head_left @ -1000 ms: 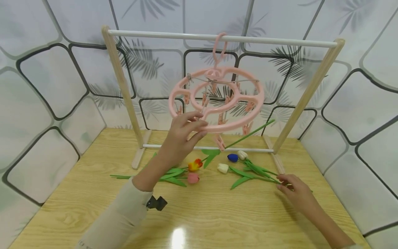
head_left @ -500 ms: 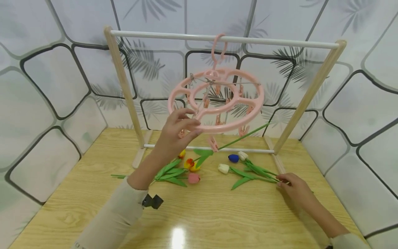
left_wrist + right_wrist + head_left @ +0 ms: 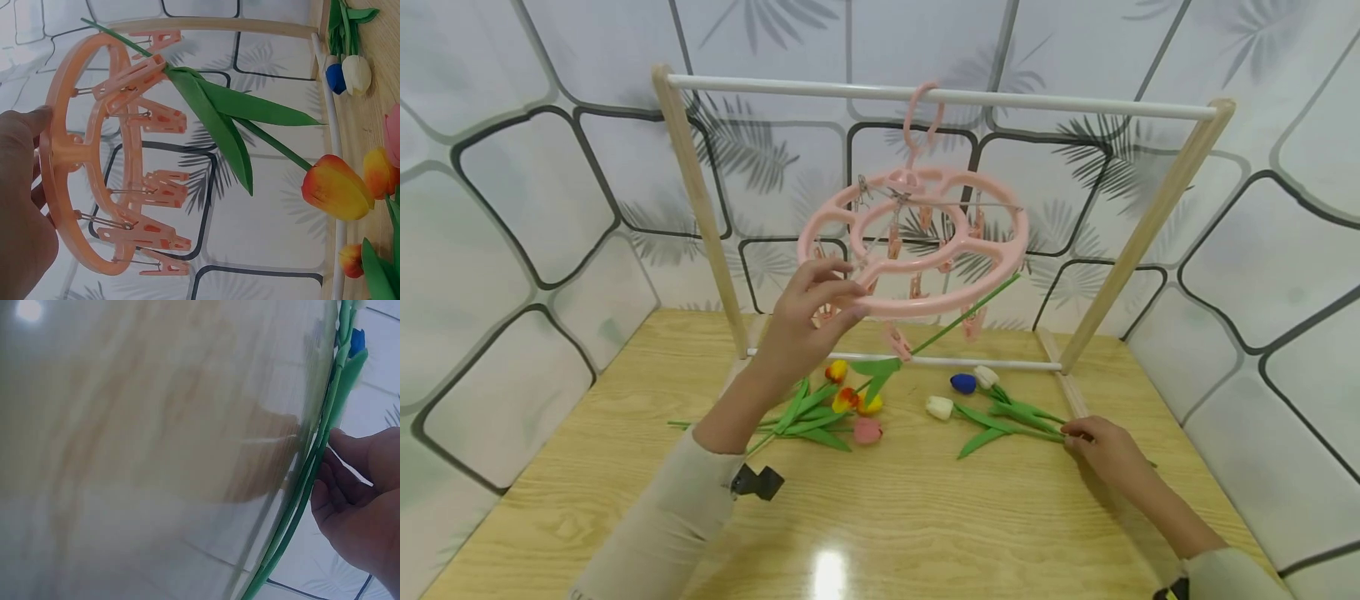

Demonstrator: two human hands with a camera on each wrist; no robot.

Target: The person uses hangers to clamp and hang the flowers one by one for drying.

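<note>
Three white and blue tulips (image 3: pixel 1018 411) lie on the surface (image 3: pixel 940 517) in the head view, blooms pointing away from the nearer right hand (image 3: pixel 1103 452); left hand (image 3: pixel 808 304) clamped on the pink clip hanger (image 3: pixel 912 266). Left wrist: clipped red-yellow tulip (image 3: pixel 215 125) slants bloom-down. Right wrist: right hand pinches the stems (image 3: pixel 296 512).

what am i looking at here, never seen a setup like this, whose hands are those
No machine here: a person works bare-handed. The wide picture comes from a camera on the head, the others from one on each wrist. The left hand holds a round pink hanger by its rim; it hooks over a white bar. A clip grips a red-and-yellow tulip by its stem. On the wooden table lie more tulips; the right hand holds green stems of white tulips and a blue tulip.
</note>
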